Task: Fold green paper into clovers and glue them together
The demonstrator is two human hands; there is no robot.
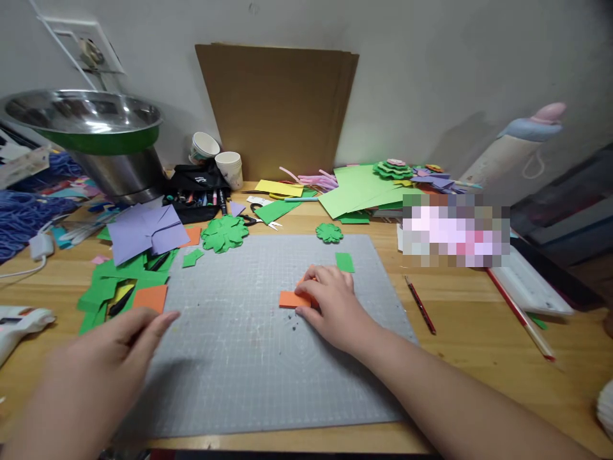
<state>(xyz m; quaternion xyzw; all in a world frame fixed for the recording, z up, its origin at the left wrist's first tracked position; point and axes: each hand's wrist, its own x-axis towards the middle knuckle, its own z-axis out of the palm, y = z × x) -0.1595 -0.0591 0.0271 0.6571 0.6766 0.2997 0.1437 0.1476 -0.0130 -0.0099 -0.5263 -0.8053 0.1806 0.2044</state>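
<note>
My right hand (335, 303) is over the middle of the grey cutting mat (230, 377), its thumb and fingers closed on a small orange paper piece (288, 299). Part of that piece is hidden under the fingers. Dark crumbs lie on the mat by my thumb. My left hand (108, 361), a little blurred, hovers at the mat's left edge with its fingers curled in and nothing showing in them. Just beyond it lies an orange paper square (151, 298) on green paper scraps (100, 287). A small green paper rectangle (344, 262) lies beyond my right hand.
Green paper flowers (225, 234) (329, 233) lie along the mat's far edge. Purple paper (146, 233), a pencil case (196, 191), scissors (261, 217) and a metal bowl (86, 115) stand around the left and back. A pencil (420, 305) lies right; a glue gun (22, 326), left.
</note>
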